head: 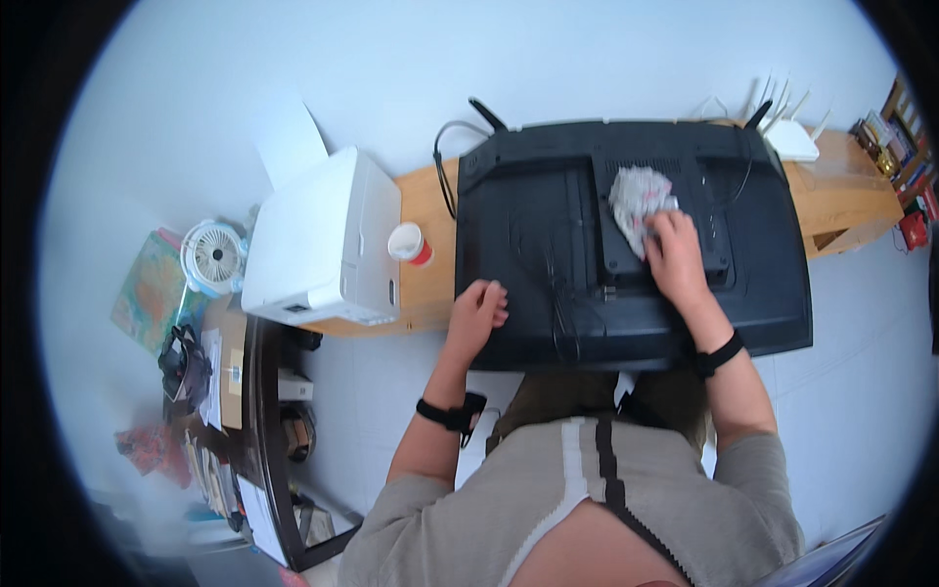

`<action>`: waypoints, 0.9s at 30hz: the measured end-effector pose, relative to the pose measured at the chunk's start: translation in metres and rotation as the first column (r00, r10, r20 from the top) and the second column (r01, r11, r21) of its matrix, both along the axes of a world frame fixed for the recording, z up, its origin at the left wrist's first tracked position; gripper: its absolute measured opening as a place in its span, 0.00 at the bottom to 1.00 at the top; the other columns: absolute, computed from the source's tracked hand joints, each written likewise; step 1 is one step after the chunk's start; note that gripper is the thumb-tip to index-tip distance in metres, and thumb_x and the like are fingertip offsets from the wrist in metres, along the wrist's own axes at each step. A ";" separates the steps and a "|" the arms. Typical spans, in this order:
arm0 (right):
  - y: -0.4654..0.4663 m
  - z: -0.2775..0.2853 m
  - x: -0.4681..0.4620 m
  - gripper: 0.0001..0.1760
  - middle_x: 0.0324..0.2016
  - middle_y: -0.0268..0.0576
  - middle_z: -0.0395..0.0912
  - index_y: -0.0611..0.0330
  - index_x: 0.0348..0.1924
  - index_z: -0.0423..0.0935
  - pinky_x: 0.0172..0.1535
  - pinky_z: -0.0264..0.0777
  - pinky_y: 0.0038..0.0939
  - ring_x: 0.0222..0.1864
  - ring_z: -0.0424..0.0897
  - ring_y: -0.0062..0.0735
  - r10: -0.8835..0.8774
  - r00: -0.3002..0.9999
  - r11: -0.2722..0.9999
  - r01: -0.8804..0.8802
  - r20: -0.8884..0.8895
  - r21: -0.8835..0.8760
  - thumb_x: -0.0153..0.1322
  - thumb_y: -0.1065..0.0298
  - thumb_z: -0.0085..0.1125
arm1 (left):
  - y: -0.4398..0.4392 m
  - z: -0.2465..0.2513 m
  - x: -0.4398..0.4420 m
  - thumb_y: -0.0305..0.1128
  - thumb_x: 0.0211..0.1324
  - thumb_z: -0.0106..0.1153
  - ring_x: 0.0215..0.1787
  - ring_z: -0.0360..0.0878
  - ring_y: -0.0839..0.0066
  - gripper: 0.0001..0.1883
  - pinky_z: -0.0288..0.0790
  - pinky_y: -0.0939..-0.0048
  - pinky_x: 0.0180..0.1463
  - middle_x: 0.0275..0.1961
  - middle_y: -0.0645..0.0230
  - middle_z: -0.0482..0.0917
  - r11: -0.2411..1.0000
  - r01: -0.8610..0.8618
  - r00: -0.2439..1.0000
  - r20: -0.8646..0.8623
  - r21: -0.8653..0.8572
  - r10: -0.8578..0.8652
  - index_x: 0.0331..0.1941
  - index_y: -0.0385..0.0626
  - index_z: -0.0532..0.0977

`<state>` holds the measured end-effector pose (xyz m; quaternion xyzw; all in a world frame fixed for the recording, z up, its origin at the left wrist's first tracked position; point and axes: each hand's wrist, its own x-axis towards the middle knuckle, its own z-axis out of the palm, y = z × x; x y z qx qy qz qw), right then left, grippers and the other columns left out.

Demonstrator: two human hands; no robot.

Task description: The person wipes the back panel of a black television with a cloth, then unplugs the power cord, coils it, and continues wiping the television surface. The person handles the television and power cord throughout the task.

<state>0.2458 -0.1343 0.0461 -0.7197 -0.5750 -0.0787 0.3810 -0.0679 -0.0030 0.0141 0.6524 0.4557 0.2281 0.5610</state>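
A large black flat-screen television [528, 205] lies on its front, its back panel facing up and its two feet pointing towards the wall. My right hand [675, 253] grips the lower edge of a crumpled pale cloth [640, 197] with pink marks, which rests on the raised middle housing. Over the left front corner of the panel hovers my left hand [478, 314], fingers loosely curled, with nothing visible in it. A black cable with a plug [561, 315] lies along the panel between my hands.
Beneath the television runs a wooden cabinet [425, 198]. On it stand a red and white paper cup [409, 243], a white printer [323, 242] and, at the right, a white router [792, 139] with several antennas. A small fan [214, 255] and a dark, cluttered desk [257, 411] are at the left.
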 end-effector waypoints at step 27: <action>-0.124 -0.055 0.066 0.22 0.63 0.53 0.70 0.63 0.58 0.67 0.69 0.56 0.49 0.66 0.66 0.60 -0.286 0.950 0.956 0.275 -0.123 -0.097 0.71 0.70 0.57 | 0.015 -0.084 -0.046 0.43 0.70 0.54 0.50 0.74 0.62 0.22 0.68 0.63 0.57 0.47 0.52 0.75 0.888 -0.244 0.932 -0.159 0.390 0.326 0.53 0.35 0.65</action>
